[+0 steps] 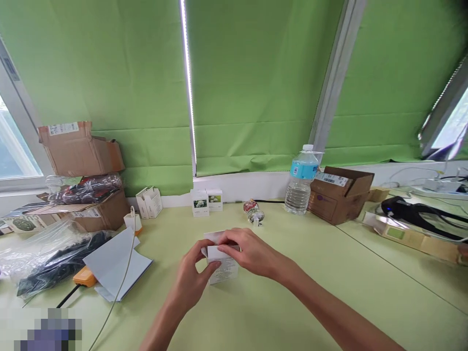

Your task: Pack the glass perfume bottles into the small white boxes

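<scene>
Both hands gripping a small white box on a pale green table, window side.

Left hand (197, 273) is pinching the near left edge of the white box (224, 270); right hand (245, 247) is pressing at its top, seemingly on a flap. Beyond, a water bottle (300, 183) is standing beside an open brown carton (338, 195); green blinds (263, 87) are hanging over the table (278, 307).

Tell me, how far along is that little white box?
Its walls look already formed: the white box stands upright. The left hand and right hand are working at its top. Closing that is probably left, since a flap seems to stick up.
</scene>
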### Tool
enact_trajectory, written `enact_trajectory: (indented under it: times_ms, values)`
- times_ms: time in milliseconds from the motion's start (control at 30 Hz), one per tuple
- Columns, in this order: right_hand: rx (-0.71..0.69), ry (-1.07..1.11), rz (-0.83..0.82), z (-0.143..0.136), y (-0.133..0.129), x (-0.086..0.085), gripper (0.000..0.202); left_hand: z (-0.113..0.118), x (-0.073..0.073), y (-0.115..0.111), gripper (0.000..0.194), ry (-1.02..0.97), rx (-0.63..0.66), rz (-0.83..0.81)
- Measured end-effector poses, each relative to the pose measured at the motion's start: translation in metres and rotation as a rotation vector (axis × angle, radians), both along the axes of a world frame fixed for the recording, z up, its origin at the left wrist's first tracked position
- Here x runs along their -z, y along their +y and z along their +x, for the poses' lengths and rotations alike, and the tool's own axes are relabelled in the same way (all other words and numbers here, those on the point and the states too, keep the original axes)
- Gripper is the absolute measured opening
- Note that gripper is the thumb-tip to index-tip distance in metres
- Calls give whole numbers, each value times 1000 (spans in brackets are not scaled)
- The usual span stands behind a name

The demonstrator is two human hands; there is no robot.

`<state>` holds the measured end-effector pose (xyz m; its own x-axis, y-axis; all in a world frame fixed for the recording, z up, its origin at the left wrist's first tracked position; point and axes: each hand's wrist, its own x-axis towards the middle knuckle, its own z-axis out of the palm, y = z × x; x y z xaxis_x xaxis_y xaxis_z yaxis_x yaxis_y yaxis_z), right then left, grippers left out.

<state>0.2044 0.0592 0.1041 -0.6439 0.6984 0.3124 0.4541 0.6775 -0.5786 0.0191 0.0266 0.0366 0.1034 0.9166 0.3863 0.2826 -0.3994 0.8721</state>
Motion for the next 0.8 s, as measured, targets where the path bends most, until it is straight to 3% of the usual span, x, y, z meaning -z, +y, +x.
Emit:
enact_trajectory:
  times_ms: [233, 533, 800]
  values:
    - [32, -116, 124, -1, 1, 6, 28, 0, 0, 1, 28, 21, -13, 3]
    - [37, -191, 221, 1, -3, 0, 26, -2, 7, 2, 37, 9, -32, -13]
    - [50, -189, 90, 12, -7, -10, 22, 3, 8, 0, 43, -99, -64, -4]
